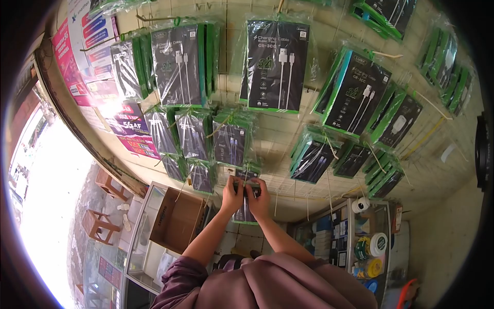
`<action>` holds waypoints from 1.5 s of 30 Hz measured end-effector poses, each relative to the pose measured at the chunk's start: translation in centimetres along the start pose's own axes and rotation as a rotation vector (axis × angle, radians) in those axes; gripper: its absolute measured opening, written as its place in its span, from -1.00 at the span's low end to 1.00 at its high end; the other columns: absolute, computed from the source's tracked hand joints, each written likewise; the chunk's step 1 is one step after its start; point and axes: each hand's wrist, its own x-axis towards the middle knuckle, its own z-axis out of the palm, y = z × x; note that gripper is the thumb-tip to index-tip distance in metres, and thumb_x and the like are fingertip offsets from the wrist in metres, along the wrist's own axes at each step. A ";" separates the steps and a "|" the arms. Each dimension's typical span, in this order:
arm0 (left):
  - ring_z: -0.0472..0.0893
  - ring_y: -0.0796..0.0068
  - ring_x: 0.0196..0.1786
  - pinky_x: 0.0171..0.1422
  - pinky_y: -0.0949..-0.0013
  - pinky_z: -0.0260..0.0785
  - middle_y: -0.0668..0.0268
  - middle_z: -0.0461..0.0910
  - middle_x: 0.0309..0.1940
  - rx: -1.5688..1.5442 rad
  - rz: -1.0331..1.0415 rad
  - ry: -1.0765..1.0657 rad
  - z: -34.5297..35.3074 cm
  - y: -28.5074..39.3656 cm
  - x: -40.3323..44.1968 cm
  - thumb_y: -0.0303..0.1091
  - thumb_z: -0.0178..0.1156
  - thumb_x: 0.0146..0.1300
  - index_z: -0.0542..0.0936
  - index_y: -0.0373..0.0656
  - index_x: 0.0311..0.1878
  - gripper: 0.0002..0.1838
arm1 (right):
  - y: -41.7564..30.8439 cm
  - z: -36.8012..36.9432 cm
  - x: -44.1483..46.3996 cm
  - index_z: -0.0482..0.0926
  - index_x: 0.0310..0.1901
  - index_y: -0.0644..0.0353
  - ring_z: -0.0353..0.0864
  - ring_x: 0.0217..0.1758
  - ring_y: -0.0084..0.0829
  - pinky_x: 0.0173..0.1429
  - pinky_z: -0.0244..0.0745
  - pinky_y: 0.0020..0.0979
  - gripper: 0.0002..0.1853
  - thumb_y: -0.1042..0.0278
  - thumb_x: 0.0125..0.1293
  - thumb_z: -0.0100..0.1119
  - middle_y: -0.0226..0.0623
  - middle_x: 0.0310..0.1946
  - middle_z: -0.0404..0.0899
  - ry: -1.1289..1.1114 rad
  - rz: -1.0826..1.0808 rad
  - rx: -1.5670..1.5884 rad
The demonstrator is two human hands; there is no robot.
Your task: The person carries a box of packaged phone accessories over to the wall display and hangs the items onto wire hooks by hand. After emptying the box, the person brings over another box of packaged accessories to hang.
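Both of my hands are raised in front of the wall rack, close together on a black-and-green cable package (246,213) in clear plastic. My left hand (233,195) grips its upper left part with bent fingers. My right hand (258,200) grips the upper right part, thumb towards the middle. The package hangs upright below my fingers, and its top is partly covered by them. Just above my hands is a row of similar packages, including a cable package (230,141). A larger charging cable package (278,67) hangs higher up.
More packs hang on hooks, such as a charging cable pack (357,95) at right. Thin hook rods (276,203) stick out from the wall. Below left stands a cardboard box (177,219) on a glass display case (139,252). A shelf case (383,247) with tubs is at lower right.
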 end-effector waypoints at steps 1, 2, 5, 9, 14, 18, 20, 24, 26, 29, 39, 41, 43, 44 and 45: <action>0.64 -0.16 -0.13 -0.06 0.07 0.45 -0.05 0.64 -0.23 -0.016 0.016 0.006 0.0 0.2 0.0 -0.41 0.11 0.39 0.44 -0.26 -0.08 -0.86 | -0.3 0.0 0.0 0.61 0.05 0.19 0.71 -0.10 -0.12 -0.03 0.56 -0.28 -0.74 0.40 0.35 0.27 -0.09 -0.16 0.68 0.029 0.052 0.010; 0.64 -0.16 -0.12 -0.05 0.07 0.45 -0.05 0.64 -0.21 -0.033 0.032 0.012 0.1 0.4 0.0 -0.43 0.11 0.38 0.44 -0.26 -0.09 -0.87 | -0.2 0.1 0.1 0.61 0.05 0.19 0.71 -0.10 -0.12 -0.03 0.56 -0.28 -0.74 0.40 0.35 0.27 -0.09 -0.16 0.68 0.027 0.053 0.009; 0.63 -0.15 -0.12 -0.05 0.05 0.44 -0.02 0.63 -0.22 -0.051 0.099 0.084 1.1 -1.0 0.2 -0.47 0.11 0.37 0.43 -0.27 -0.10 -0.89 | 1.0 0.0 0.6 0.57 0.13 0.18 0.68 -0.02 -0.04 0.03 0.55 -0.22 -0.68 0.39 0.35 0.23 -0.05 -0.09 0.66 -0.004 -0.099 -0.094; 0.62 -0.15 -0.14 -0.05 0.02 0.43 0.00 0.62 -0.23 -0.053 0.010 0.040 1.7 -0.2 1.2 -0.47 0.09 0.38 0.42 -0.27 -0.08 -0.87 | 1.0 -0.4 2.1 0.57 0.13 0.19 0.66 0.01 -0.03 0.06 0.53 -0.21 -0.68 0.39 0.35 0.22 -0.02 -0.07 0.65 -0.073 -0.076 -0.061; 0.51 -0.22 -0.06 0.07 -0.03 0.35 -0.09 0.50 -0.12 0.043 -0.063 0.067 3.1 -1.8 1.9 -0.48 0.07 0.37 0.39 -0.32 -0.04 -0.83 | 2.1 0.0 3.1 0.52 0.14 0.17 0.63 -0.14 -0.22 -0.03 0.51 -0.29 -0.67 0.44 0.35 0.21 -0.09 -0.09 0.63 -0.090 0.018 -0.060; 0.42 -0.25 0.04 0.15 -0.05 0.29 -0.16 0.38 0.00 0.083 -0.070 0.144 4.1 -2.8 2.5 -0.49 0.08 0.35 0.37 -0.34 0.02 -0.76 | 3.4 1.1 3.6 0.46 0.14 0.25 0.54 0.11 -0.01 0.16 0.43 -0.17 -0.62 0.38 0.33 0.26 0.00 0.02 0.54 0.003 -0.064 -0.115; 0.37 -0.24 0.12 0.22 -0.05 0.24 -0.16 0.31 0.08 0.083 -0.042 0.183 4.3 -3.8 2.4 -0.54 0.12 0.29 0.35 -0.32 0.12 -0.65 | 4.4 1.8 3.9 0.43 0.16 0.26 0.49 0.14 0.01 0.17 0.41 -0.17 -0.59 0.36 0.33 0.28 0.01 0.05 0.50 0.027 -0.098 -0.168; 0.35 -0.20 0.17 0.26 -0.04 0.23 -0.10 0.30 0.12 0.130 0.039 0.234 3.6 -3.2 0.6 -0.58 0.17 0.24 0.32 -0.29 0.21 -0.53 | 4.7 2.1 3.6 0.38 0.19 0.26 0.41 0.15 0.07 0.18 0.37 -0.15 -0.51 0.37 0.29 0.32 0.04 0.07 0.40 0.172 -0.153 -0.293; 0.35 -0.17 0.20 0.30 -0.02 0.22 -0.05 0.30 0.14 0.125 0.025 0.214 2.9 -3.0 -0.4 -0.60 0.21 0.21 0.32 -0.27 0.23 -0.49 | 4.7 1.5 2.5 0.35 0.21 0.26 0.39 0.16 0.08 0.19 0.36 -0.14 -0.49 0.39 0.29 0.32 0.06 0.08 0.38 0.220 -0.181 -0.349; 0.36 -0.10 0.22 0.27 0.04 0.28 0.00 0.32 0.15 0.146 0.004 0.130 1.8 -4.1 -3.3 -0.53 0.24 0.24 0.33 -0.25 0.24 -0.49 | 5.6 -0.4 -0.7 0.34 0.23 0.24 0.41 0.17 0.02 0.20 0.39 -0.12 -0.50 0.41 0.32 0.29 0.02 0.08 0.37 0.160 -0.242 -0.324; 0.40 -0.01 0.19 0.16 0.12 0.37 0.03 0.38 0.14 0.272 -0.040 0.034 -3.1 -2.3 -13.9 -0.46 0.23 0.25 0.39 -0.19 0.22 -0.54 | 6.6 -10.2 -13.3 0.36 0.22 0.23 0.52 0.08 -0.22 0.06 0.52 -0.24 -0.62 0.48 0.41 0.14 -0.12 0.12 0.41 -0.054 0.110 -0.238; 0.41 0.00 0.19 0.17 0.12 0.37 0.03 0.38 0.14 0.293 -0.059 0.041 -3.4 -2.5 -14.5 -0.48 0.23 0.24 0.40 -0.20 0.20 -0.54 | 7.6 -11.6 -12.9 0.37 0.21 0.23 0.53 0.05 -0.24 0.05 0.52 -0.25 -0.63 0.49 0.41 0.15 -0.14 0.11 0.42 -0.085 0.094 -0.227; 0.42 0.00 0.18 0.22 0.10 0.33 0.03 0.40 0.11 0.329 -0.090 0.036 -2.9 -2.7 -15.0 -0.49 0.23 0.23 0.41 -0.21 0.17 -0.57 | 8.2 -12.4 -12.9 0.38 0.17 0.23 0.53 0.05 -0.26 0.05 0.51 -0.26 -0.66 0.50 0.41 0.14 -0.13 0.10 0.43 -0.100 0.098 -0.163; 0.42 0.00 0.18 0.22 0.10 0.33 0.03 0.40 0.11 0.332 -0.084 0.047 -2.2 -3.7 -15.4 -0.49 0.23 0.23 0.41 -0.21 0.17 -0.57 | 9.0 -12.7 -12.9 0.38 0.17 0.23 0.53 0.05 -0.26 0.05 0.51 -0.26 -0.66 0.50 0.41 0.14 -0.13 0.10 0.43 -0.103 0.087 -0.155; 0.42 -0.01 0.17 0.24 0.08 0.31 0.03 0.42 0.10 0.355 -0.030 0.033 -1.7 -5.1 -16.0 -0.50 0.23 0.23 0.41 -0.21 0.15 -0.58 | 9.9 -13.1 -13.3 0.38 0.16 0.23 0.53 0.05 -0.25 0.05 0.49 -0.26 -0.67 0.52 0.40 0.14 -0.13 0.09 0.43 -0.112 0.059 -0.160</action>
